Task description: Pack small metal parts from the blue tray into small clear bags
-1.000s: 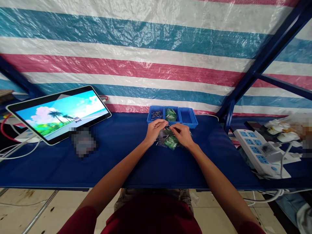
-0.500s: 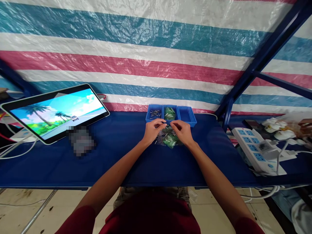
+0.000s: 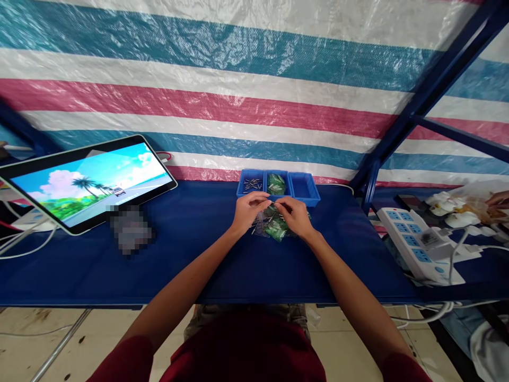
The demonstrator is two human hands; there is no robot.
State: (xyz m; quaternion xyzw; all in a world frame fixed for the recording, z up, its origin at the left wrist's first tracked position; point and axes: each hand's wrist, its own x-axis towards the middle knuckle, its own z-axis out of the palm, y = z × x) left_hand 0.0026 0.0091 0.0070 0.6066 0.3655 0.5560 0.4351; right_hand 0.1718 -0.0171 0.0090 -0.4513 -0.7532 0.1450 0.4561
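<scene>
both hands are over the desk (image 3: 191, 223), nearer its far edge than its near edge, fingertips almost meeting. the left hand (image 3: 247, 212) is drawn to a narrow pinch, thumb against fingers; the right hand (image 3: 297, 215) is pinched just as narrow, facing it. between their tips sits a small dark piece (image 3: 272, 202), too tiny to make out what it is.

right below the hands, on the desk, lies a loose heap: slim metal pieces (image 3: 260, 225) on the left side and a green packet (image 3: 277, 229) toward the near edge, the rest partly hidden by the right hand.

just beyond, side by side at the far edge of the desk, stand three blue trays. the left tray (image 3: 253, 173) holds scattered metal pins (image 3: 253, 184), the middle tray (image 3: 283, 173) holds green plastic packets (image 3: 276, 184), and the right tray (image 3: 304, 187) sits at a slight angle.

toward the far left corner a tablet (image 3: 89, 183) leans tilted, showing palms and a bright sky; a blurred-out item (image 3: 132, 229) lies just in front of it. along the right edge is a white power strip (image 3: 409, 241) with blue sockets, and past it a clear plastic bag (image 3: 477, 193), near a co-worker's hand (image 3: 499, 199). striped sheeting (image 3: 222, 101) hangs behind the far edge.
</scene>
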